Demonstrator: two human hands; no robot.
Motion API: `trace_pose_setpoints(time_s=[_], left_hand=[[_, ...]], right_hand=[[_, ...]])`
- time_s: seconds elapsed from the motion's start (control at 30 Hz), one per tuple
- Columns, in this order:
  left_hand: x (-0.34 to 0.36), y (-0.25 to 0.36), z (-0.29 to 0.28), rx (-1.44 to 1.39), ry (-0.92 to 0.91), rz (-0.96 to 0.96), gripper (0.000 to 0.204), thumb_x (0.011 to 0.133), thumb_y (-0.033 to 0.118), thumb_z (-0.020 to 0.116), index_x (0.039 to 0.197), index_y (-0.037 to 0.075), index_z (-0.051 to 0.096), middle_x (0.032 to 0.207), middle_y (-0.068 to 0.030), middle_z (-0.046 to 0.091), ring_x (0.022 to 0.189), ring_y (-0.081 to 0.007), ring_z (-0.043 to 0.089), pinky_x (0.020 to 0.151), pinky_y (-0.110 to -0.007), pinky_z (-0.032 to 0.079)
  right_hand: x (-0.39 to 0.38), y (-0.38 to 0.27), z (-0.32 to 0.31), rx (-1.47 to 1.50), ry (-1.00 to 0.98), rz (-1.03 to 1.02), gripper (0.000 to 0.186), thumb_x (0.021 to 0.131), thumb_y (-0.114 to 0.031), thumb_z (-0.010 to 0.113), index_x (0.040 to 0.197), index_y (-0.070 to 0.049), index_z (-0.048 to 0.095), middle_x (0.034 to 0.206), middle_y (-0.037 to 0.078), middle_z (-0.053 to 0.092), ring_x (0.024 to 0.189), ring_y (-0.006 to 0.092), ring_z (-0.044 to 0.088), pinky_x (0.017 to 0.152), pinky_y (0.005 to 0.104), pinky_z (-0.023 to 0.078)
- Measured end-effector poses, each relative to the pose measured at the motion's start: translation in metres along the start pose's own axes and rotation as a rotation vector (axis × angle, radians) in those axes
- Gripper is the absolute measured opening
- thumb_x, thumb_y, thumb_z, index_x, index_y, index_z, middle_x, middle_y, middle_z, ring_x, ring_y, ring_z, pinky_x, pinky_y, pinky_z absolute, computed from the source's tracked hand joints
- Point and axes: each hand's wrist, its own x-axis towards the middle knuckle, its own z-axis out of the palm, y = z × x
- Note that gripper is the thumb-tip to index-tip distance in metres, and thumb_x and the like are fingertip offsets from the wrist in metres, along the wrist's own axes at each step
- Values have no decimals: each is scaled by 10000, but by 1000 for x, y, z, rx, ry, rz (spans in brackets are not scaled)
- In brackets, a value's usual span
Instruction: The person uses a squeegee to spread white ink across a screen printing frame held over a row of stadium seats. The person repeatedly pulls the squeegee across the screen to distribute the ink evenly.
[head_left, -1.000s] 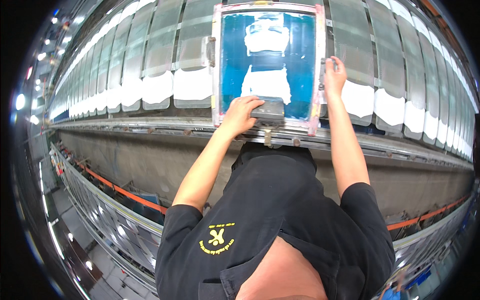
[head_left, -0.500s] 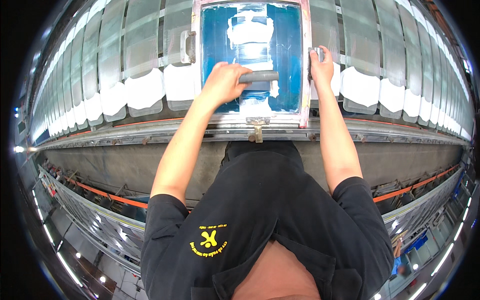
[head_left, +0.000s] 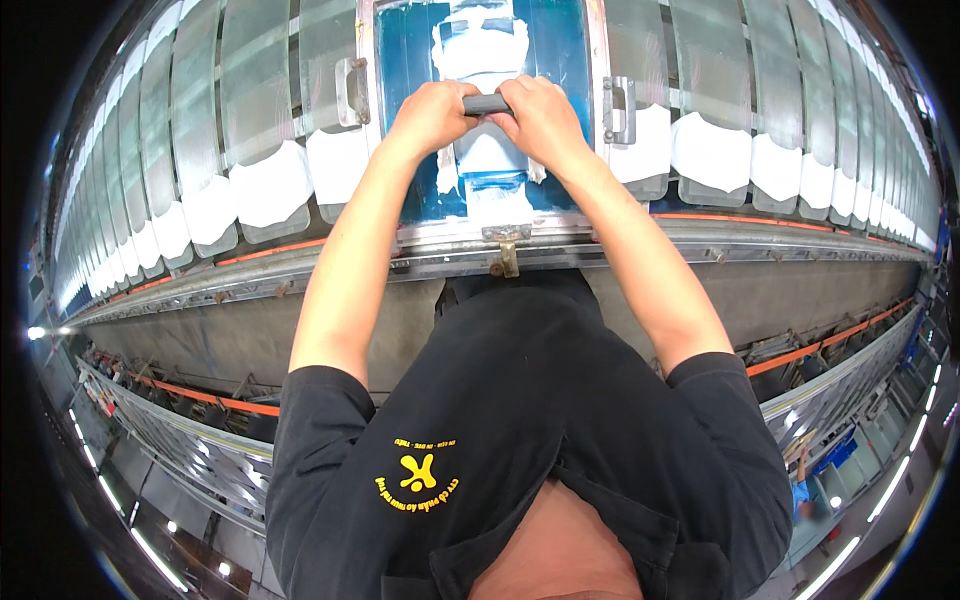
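Observation:
Both hands are closed on the dark grey handle of a squeegee [head_left: 485, 105]: my left hand [head_left: 435, 115] round its left end, my right hand [head_left: 540, 120] round its right end. The squeegee sits over a blue printing screen [head_left: 398, 45] in a metal frame, with white ink [head_left: 480, 45] smeared along its middle. Metal handles stand on the frame's left [head_left: 350, 92] and right [head_left: 627, 110] sides. A metal bracket [head_left: 508, 255] is at the frame's near edge. The squeegee's blade is partly hidden by my hands.
Rows of translucent pallets [head_left: 255, 60], white pieces [head_left: 268, 182] lying on their near ends, extend to both sides. A metal rail [head_left: 760, 228] runs before my body. Behind me are metal racks [head_left: 170, 420] with orange beams [head_left: 818, 345]. A person in blue [head_left: 800, 495] shows at lower right.
My right hand has left the frame's right handle and taken hold of the squeegee. My left hand and the squeegee have moved farther from my body along the screen. The view has shifted slightly.

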Motion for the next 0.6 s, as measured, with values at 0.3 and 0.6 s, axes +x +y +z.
trace_pose_setpoints(time_s=[0.3,0.6], left_hand=[[-45,8,9,-51,-262,-89,270,827,266,865,1032,98,808,936,-161,777,899,-371,754,810,-465,587],[-45,3,30,27,46,-16,218,878,324,825,1035,174,831,993,-153,794,962,-401,752,843,-490,600]], right_hand=[[-45,-22,-8,142,-258,67,302,867,-256,852,969,-37,671,946,166,689,941,403,667,827,489,522],[-46,-14,11,38,1,-53,327,846,-226,864,1028,-43,663,986,140,678,980,375,658,868,485,514]])
